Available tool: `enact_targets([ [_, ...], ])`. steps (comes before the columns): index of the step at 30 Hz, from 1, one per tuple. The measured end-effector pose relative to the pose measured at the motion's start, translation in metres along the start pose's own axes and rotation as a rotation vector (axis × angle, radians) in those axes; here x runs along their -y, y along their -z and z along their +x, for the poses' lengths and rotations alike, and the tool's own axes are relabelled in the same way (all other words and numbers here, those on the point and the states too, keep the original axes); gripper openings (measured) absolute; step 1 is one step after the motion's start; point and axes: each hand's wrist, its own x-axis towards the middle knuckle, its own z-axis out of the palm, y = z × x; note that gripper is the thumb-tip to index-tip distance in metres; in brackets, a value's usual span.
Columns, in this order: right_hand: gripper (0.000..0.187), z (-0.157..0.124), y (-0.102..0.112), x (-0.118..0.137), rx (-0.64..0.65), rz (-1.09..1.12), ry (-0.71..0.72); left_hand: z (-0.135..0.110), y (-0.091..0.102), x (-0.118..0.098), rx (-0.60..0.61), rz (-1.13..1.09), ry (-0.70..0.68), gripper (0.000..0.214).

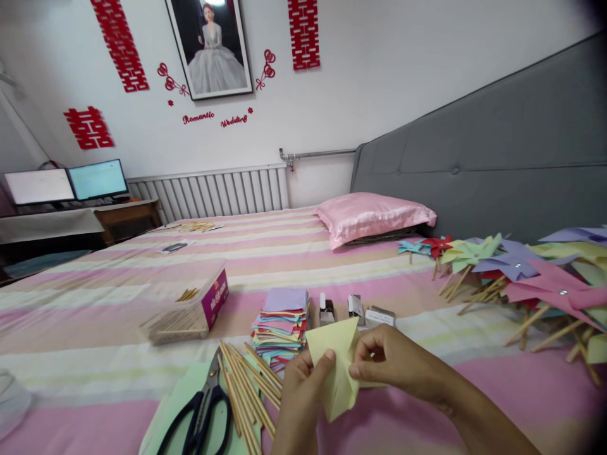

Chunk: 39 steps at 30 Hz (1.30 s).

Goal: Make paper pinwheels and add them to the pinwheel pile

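A sheet of pale yellow paper (337, 379), creased and partly cut into flaps, is held up between my two hands. My left hand (303, 385) pinches its left side, thumb lying on the front. On the other side, the fingers of my right hand (386, 360) are closed on one of the paper's flaps. Just beyond the hands stands a stack of coloured paper squares (281, 322). Left of my left hand lie several wooden sticks (249, 388) and dark-handled scissors (203, 404), over light green paper (177, 404).
Small boxes (355, 308) sit behind the paper. A clear plastic container (183, 313) holding short sticks is at the left. Finished paper pinwheels (562, 292) on sticks crowd the right side. A pink pillow (374, 215) rests by the grey headboard (493, 145). Striped bedding (265, 256) covers the bed.
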Motion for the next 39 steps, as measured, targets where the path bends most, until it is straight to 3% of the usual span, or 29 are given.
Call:
enact_targets([
  [6,0.012,-0.001,0.0,-0.001,-0.006,-0.016,-0.023,0.001,0.0,0.002,-0.01,0.014,0.015,0.023],
  [11,0.013,-0.001,-0.001,-0.001,-0.019,-0.082,-0.02,0.005,0.001,0.003,0.025,0.056,-0.011,0.042],
  [15,0.015,-0.001,-0.001,0.0,-0.014,-0.092,-0.015,0.01,0.005,0.006,0.034,0.102,0.01,0.043],
  [22,0.01,-0.001,-0.002,0.003,-0.058,-0.131,0.02,0.014,0.008,0.01,-0.048,0.101,-0.008,0.039],
  [24,0.014,0.0,-0.002,0.005,-0.096,-0.055,0.052,0.011,0.004,0.007,-0.071,0.062,-0.051,0.039],
  [31,0.071,0.009,-0.015,0.005,-0.079,0.491,0.011,-0.001,-0.009,-0.008,-0.202,-0.061,-0.154,0.046],
  [39,0.066,0.017,-0.025,-0.002,-0.195,0.496,0.035,0.006,-0.006,-0.002,-0.244,-0.06,-0.15,0.041],
])
